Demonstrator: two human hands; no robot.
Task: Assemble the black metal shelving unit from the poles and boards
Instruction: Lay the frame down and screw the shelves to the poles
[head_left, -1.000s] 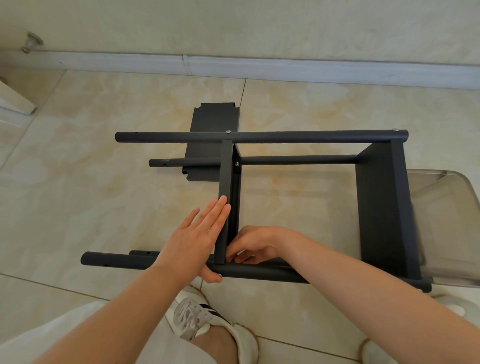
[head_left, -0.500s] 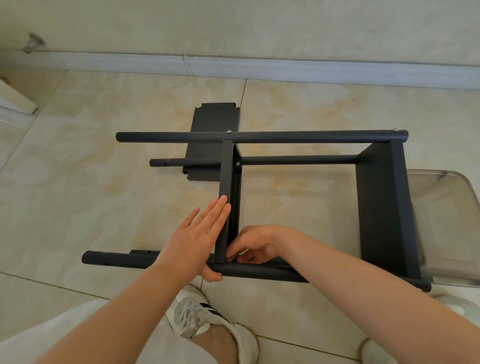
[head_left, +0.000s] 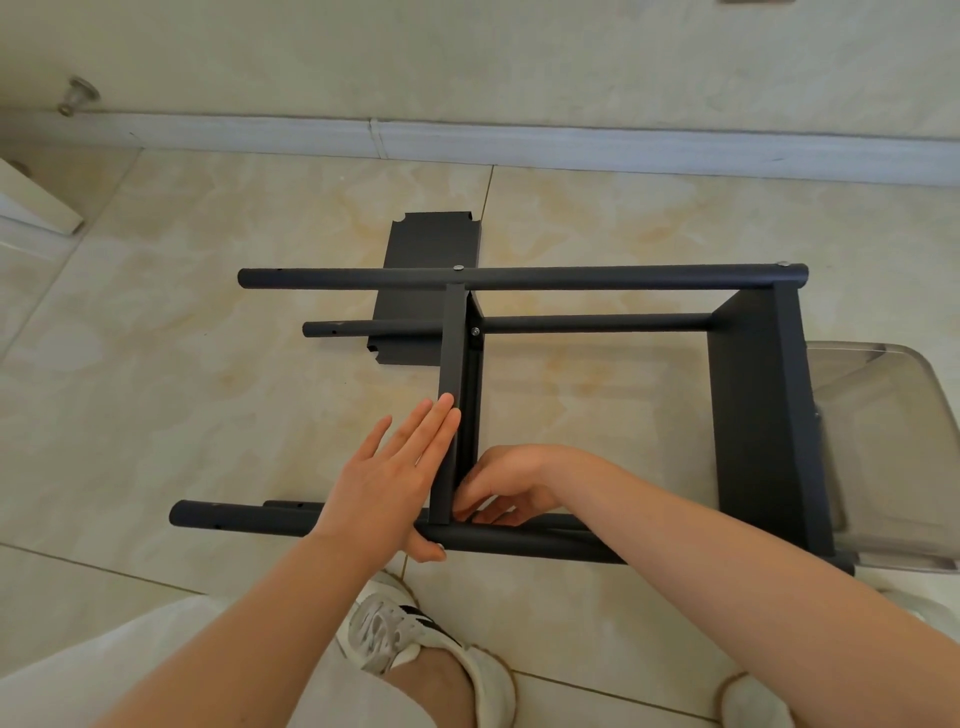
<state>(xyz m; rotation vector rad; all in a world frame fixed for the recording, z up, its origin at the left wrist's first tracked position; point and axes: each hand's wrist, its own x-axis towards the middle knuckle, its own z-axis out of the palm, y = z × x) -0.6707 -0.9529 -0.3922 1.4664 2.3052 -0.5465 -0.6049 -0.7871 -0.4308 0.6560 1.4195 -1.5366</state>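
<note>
The black shelving unit lies on its side on the tiled floor. Its far pole (head_left: 597, 277) and near pole (head_left: 519, 540) run left to right. An end board (head_left: 758, 415) joins them at the right, and a middle board (head_left: 453, 364) stands edge-on between them. My left hand (head_left: 387, 483) presses flat, fingers straight, against the middle board's left face, thumb under the near pole. My right hand (head_left: 506, 486) reaches in from the right, fingers curled at the joint of middle board and near pole; whatever they pinch is hidden. A loose black board (head_left: 431, 244) lies flat behind.
A clear smoky plastic chair seat (head_left: 883, 441) sits against the unit's right end. The wall and its white skirting (head_left: 519, 150) run along the back. My white shoe (head_left: 415, 644) is on the floor just under the near pole. A door stop (head_left: 78, 96) is at the far left.
</note>
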